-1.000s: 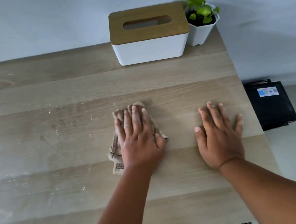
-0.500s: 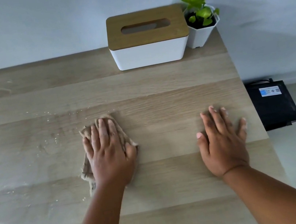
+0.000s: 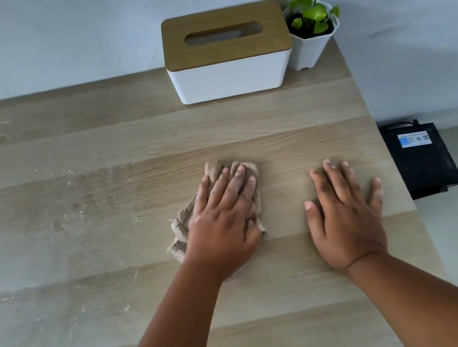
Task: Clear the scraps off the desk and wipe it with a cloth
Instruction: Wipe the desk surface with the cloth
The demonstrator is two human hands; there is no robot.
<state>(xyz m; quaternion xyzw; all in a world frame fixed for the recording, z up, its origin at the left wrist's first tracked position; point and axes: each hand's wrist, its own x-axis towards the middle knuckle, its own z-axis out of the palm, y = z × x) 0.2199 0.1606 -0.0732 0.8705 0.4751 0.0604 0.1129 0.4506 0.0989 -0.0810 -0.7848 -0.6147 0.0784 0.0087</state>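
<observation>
I am wiping: my left hand [image 3: 223, 221] presses flat on the crumpled beige cloth [image 3: 184, 227] beneath it; my right hand [image 3: 345, 215] rests spread on the pale wooden desk [image 3: 243, 120]. Next, pale smears [image 3: 66, 224] lie to my left.

The one camera sits on my head, looking forward and steeply down at the surface [image 3: 110, 220], close over my outstretched arms, wall beyond.
</observation>
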